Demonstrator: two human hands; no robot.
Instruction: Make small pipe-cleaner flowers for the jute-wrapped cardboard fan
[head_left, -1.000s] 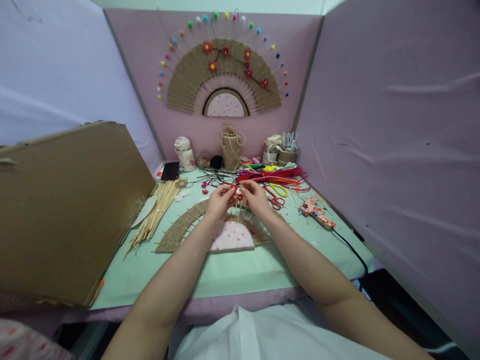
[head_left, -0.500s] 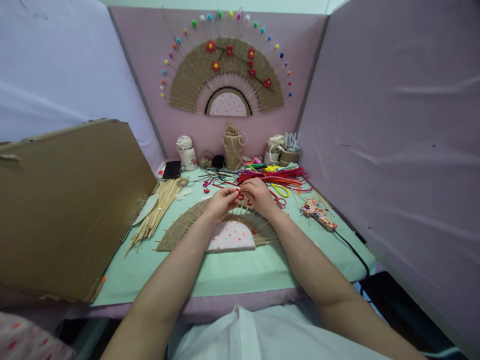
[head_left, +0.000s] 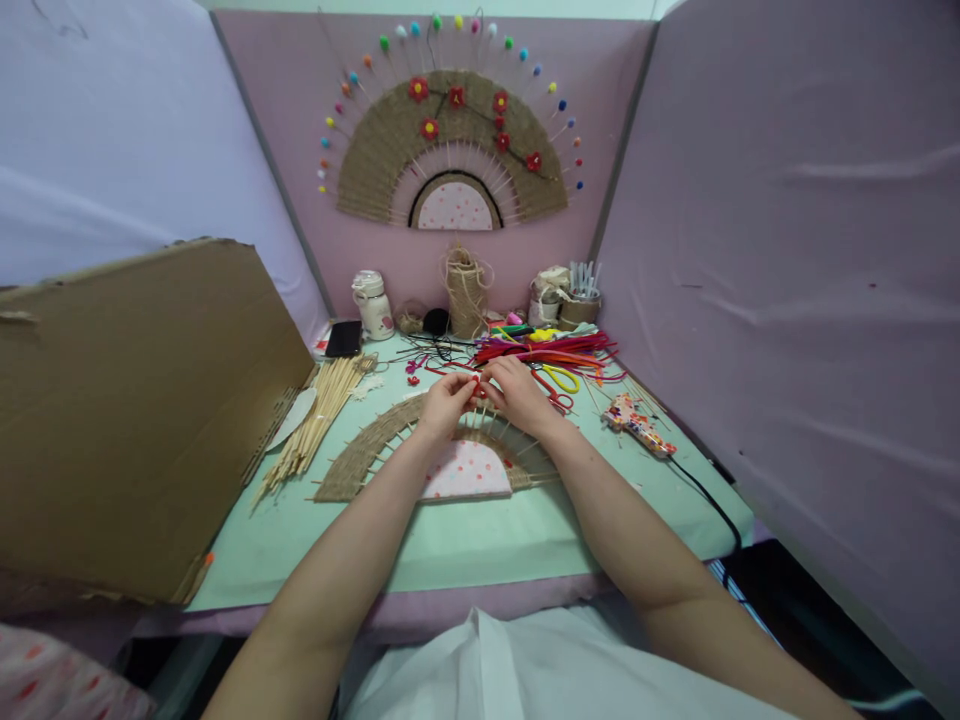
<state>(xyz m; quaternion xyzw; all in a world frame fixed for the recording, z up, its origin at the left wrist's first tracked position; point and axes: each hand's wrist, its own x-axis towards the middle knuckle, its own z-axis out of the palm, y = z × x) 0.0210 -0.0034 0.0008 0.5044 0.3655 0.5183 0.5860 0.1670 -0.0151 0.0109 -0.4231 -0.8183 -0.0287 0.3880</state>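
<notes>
My left hand (head_left: pixel 444 402) and my right hand (head_left: pixel 517 393) meet fingertip to fingertip above a half-made jute fan (head_left: pixel 360 460) lying on the green table (head_left: pixel 465 545). Both pinch a small red piece (head_left: pixel 478 390), apparently a red pipe-cleaner flower. The fan has a pink dotted half-circle (head_left: pixel 469 470) at its base and thin sticks radiating from it. My forearms reach in from the bottom of the view.
A bundle of bamboo sticks (head_left: pixel 319 415) lies left of the fan, beside a big cardboard sheet (head_left: pixel 135 410). Coloured pipe cleaners (head_left: pixel 551 350), scissors (head_left: pixel 556 385), a glue gun (head_left: pixel 636 425) with its cable, twine (head_left: pixel 465 290), a jar (head_left: pixel 372 305) sit behind. A finished fan (head_left: pixel 450 150) hangs on the back wall.
Both hands have sunk slightly toward the fan and drawn closer together, still pinching the small red piece. The view has shifted a little.
</notes>
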